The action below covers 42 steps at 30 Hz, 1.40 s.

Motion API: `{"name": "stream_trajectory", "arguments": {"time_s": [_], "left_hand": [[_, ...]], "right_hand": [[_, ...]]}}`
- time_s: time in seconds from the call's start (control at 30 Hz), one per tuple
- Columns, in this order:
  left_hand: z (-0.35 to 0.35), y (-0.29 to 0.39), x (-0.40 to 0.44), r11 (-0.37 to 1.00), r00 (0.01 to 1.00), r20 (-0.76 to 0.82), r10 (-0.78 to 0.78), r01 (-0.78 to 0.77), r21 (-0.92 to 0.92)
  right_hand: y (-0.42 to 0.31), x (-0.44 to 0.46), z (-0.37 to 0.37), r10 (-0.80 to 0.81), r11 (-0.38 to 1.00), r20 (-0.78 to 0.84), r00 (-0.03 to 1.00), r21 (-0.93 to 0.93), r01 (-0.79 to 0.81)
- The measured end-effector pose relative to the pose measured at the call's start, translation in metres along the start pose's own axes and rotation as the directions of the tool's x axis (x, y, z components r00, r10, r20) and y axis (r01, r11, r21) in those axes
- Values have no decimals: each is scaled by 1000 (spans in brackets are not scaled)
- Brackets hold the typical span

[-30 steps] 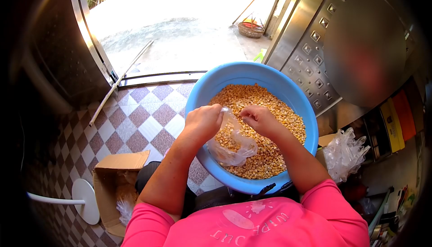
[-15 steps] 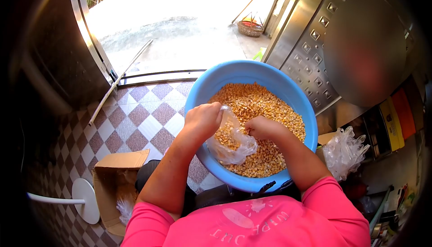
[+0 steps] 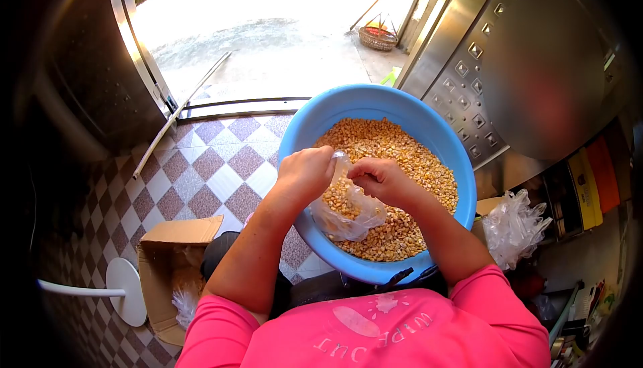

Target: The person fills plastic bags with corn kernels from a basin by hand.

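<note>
A clear plastic bag (image 3: 358, 220) with corn kernels in its lower part rests on the loose corn kernels (image 3: 408, 167) inside a blue tub (image 3: 305, 127). My left hand (image 3: 308, 170) is closed on the bag's upper rim at the left side. Over the bag's mouth is my right hand (image 3: 382, 179), its fingers curled down close to the left hand. Whatever those fingers hold is hidden beneath them.
An open cardboard box (image 3: 157, 281) stands on the tiled floor at left, near a white round base (image 3: 127, 292). A bunch of plastic bags (image 3: 516, 227) lies right of the tub. A pole (image 3: 181, 113) crosses the doorway sill; a wicker basket (image 3: 377, 38) sits outside.
My right hand has risen from the kernels beside the bag and moved left to above its mouth. My left hand keeps its grip on the rim. The view has shifted slightly.
</note>
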<state>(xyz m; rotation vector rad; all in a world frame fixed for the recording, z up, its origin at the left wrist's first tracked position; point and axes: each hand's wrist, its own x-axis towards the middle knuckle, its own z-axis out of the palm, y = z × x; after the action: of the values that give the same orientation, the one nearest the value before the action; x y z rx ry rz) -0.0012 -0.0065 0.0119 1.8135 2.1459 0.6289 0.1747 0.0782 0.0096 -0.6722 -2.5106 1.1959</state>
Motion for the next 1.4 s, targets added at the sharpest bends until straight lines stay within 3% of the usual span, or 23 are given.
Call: {"name": "stream_trajectory", "arguments": {"time_s": [0.07, 0.17, 0.23, 0.37, 0.43, 0.5, 0.57, 0.63, 0.7, 0.83, 1.0, 1.13, 1.2, 1.23, 1.3, 1.4], "left_hand": [[0, 0, 0, 1000, 1000, -2, 0, 0, 0], [-1, 0, 0, 1000, 1000, 7, -10, 10, -8], [-1, 1, 0, 1000, 1000, 9, -13, 13, -2], [-1, 0, 0, 1000, 1000, 15, -16, 16, 0], [1, -1, 0, 1000, 1000, 1, 0, 0, -1], [0, 1, 0, 1000, 1000, 5, -2, 2, 1], [-1, 1, -1, 1000, 1000, 8, -4, 4, 3], [-1, 2, 0, 1000, 1000, 18, -13, 13, 8], [-2, 2, 0, 1000, 1000, 21, -14, 14, 10], [-1, 2, 0, 1000, 1000, 19, -14, 14, 10], [-3, 3, -1, 1000, 999, 26, -18, 18, 8], [-3, 2, -1, 1000, 999, 31, -16, 16, 9], [-2, 1, 0, 1000, 1000, 25, -13, 13, 5], [-2, 1, 0, 1000, 1000, 21, -8, 8, 2], [-2, 1, -1, 1000, 1000, 20, -9, 9, 3], [-1, 1, 0, 1000, 1000, 19, -8, 8, 9]], "right_hand": [[-3, 0, 4, 69, 996, 39, 997, 61, -72], [6, 2, 12, -35, 986, 84, 996, 167, 21], [7, 3, 15, -243, 969, 34, 969, 45, 241], [7, 5, 11, -289, 956, -12, 957, 51, 289], [7, 4, 3, -260, 963, -31, 965, -81, 257], [15, 4, -1, -195, 980, -80, 978, -65, 190], [26, 2, -11, -36, 990, -74, 997, -140, 26], [45, 0, -18, -22, 971, -31, 999, -240, 14], [48, -2, -21, 306, 856, 173, 936, -480, -191], [49, 0, -7, 402, 805, 346, 848, -575, -147], [60, -2, -2, 310, 887, 386, 869, -446, -119], [44, -1, -13, 376, 862, 294, 879, -459, -215], [48, -1, -15, 213, 941, 104, 972, -291, -175], [42, 0, -14, 211, 941, 105, 972, -291, -173], [25, -1, -11, 134, 991, -6, 991, 2, -134], [1, -2, -2, 129, 982, 51, 990, 135, -134]]}}
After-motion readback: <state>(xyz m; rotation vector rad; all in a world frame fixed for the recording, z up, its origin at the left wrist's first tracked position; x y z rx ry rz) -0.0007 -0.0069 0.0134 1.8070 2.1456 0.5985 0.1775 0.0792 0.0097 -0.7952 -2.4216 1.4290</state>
